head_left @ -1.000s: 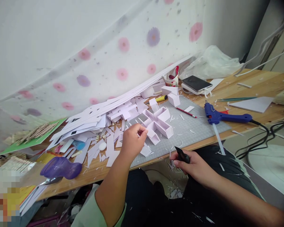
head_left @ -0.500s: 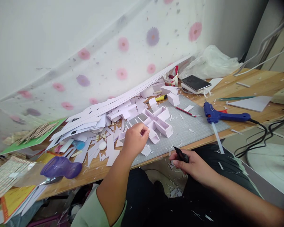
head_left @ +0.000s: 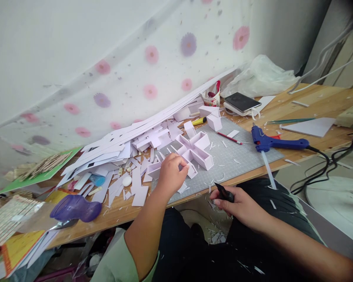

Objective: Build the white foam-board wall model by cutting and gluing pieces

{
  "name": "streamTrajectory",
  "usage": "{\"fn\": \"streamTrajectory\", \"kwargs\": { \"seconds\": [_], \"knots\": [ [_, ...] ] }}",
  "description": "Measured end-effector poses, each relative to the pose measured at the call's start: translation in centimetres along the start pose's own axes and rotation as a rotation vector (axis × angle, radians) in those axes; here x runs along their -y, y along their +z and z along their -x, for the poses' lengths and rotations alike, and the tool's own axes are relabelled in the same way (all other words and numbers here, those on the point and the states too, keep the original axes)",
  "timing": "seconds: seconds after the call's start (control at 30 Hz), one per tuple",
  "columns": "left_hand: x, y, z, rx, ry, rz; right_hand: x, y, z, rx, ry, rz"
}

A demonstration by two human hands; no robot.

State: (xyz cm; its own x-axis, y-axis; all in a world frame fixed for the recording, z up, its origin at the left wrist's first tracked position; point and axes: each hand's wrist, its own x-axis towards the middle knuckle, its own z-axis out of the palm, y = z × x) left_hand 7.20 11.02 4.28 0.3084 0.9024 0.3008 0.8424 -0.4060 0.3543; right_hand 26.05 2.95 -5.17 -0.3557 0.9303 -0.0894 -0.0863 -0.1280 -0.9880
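Observation:
My left hand (head_left: 173, 174) is over the cutting mat (head_left: 235, 156), its fingers curled into a pinch. Whatever it may hold is hidden behind the fingers. It overlaps the near left arm of a white foam-board cross-shaped open box (head_left: 200, 150); I cannot tell whether it touches it. Low in front of the table edge, my right hand (head_left: 238, 203) grips a black utility knife (head_left: 224, 192), blade pointing up and to the left. A small white foam-board scrap (head_left: 182, 187) lies on the mat beside my left hand.
Foam-board strips and offcuts (head_left: 139, 176) crowd the table's left side. A blue glue gun (head_left: 275, 141) with a cable stands on the right. Behind the mat are a yellow cutter (head_left: 198, 121), a phone (head_left: 242, 102) and a cup (head_left: 211, 100). A red pencil (head_left: 229, 137) lies on the mat.
My left hand has shifted slightly right and down, now covering more of the cross-shaped box's near arm. My right hand keeps the knife in nearly the same place.

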Motion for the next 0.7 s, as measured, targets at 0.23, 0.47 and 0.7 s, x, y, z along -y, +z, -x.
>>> {"fn": "streamTrajectory", "kwargs": {
  "seconds": [0.23,0.47,0.7],
  "knots": [
    [0.11,0.52,-0.21,0.008,-0.017,-0.021,-0.11,0.05,0.08,-0.013,0.038,-0.007],
    [-0.09,0.62,-0.17,0.035,-0.022,-0.07,-0.22,0.02,0.04,-0.02,0.011,-0.002],
    [-0.22,0.76,-0.26,0.055,-0.048,-0.103,-0.21,0.04,0.03,-0.013,0.005,-0.007]
  ]
}}
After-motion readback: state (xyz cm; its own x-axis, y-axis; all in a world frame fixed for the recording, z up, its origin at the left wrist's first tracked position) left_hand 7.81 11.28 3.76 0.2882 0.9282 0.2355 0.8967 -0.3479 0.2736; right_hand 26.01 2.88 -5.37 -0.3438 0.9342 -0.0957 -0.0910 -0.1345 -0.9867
